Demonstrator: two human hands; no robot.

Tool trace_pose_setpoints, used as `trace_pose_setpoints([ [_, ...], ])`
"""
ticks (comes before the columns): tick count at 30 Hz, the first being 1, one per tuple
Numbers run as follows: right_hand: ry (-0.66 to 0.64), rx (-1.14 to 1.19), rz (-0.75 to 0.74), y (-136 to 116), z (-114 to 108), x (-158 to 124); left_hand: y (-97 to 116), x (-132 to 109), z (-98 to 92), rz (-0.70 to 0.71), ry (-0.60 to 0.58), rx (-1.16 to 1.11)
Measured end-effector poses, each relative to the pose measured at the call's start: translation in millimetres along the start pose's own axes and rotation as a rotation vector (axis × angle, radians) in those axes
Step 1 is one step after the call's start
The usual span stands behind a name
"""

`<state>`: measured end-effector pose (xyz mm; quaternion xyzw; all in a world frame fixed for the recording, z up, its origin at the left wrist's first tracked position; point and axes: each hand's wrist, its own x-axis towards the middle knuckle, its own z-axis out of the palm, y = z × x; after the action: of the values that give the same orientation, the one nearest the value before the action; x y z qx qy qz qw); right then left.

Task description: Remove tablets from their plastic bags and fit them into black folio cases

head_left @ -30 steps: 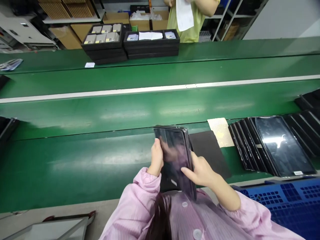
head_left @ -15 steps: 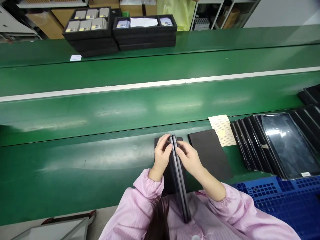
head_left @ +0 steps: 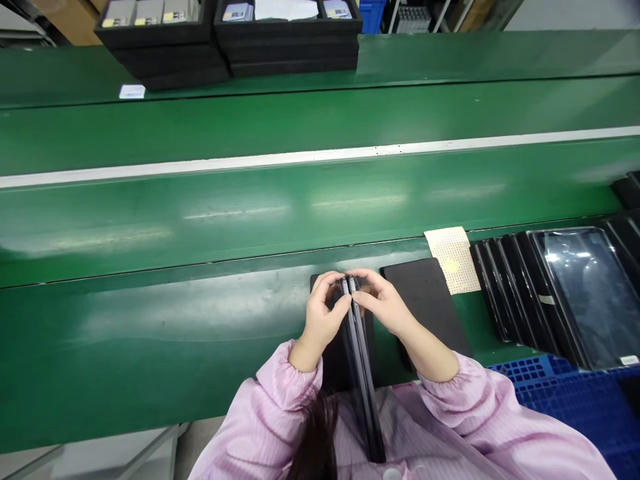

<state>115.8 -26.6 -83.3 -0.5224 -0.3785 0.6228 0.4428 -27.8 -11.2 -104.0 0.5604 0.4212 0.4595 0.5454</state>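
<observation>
Two thin dark tablets [head_left: 364,387] stand on edge, pressed side by side, with their lower ends against the pink-sleeved body. My left hand [head_left: 321,317] is closed on their left side, thumb and fingers near the far end. From the right, my right hand [head_left: 389,303] closes on the same end, its fingertips close to those of the left. Beneath them a black pad [head_left: 336,370] lies partly hidden on the green bench. Another flat black pad [head_left: 425,297] is just right of my right hand, its near end partly covered by the forearm.
A leaning row of similar tablets [head_left: 590,300] fills the right side, above a blue plastic crate [head_left: 560,403]. Next to it lies a sheet of small yellowish stickers [head_left: 453,257]. Black trays [head_left: 295,57] with cards and grey boxes [head_left: 149,12] stand at the back.
The view has tilted down and shifted slightly. My right-hand fingers have moved to the tablets' top end, nearer to my left fingertips. Both hands still hold the tablets.
</observation>
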Motion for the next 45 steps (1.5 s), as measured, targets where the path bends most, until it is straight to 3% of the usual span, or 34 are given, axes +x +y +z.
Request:
trace_pose_setpoints([
  [21, -0.073, -0.044, -0.045, -1, 0, -2, 0, -1, -6.0, 0.001, -0.031, 0.029],
  [28, -0.194, -0.055, -0.016, 0, -9, -4, -5, -4, -16.2, 0.091, -0.185, 0.042],
  [35, -0.207, -0.066, -0.03, 0, -10, -5, -5, -6, -18.9, 0.037, -0.222, 0.039],
  [41, -0.287, -0.058, -0.025, 3, -14, -9, -9, -9, -23.8, 0.07, -0.324, 0.067],
  [45, -0.285, -0.082, -0.048, 4, -19, -9, -10, -7, -25.2, 0.08, -0.33, 0.07],
])
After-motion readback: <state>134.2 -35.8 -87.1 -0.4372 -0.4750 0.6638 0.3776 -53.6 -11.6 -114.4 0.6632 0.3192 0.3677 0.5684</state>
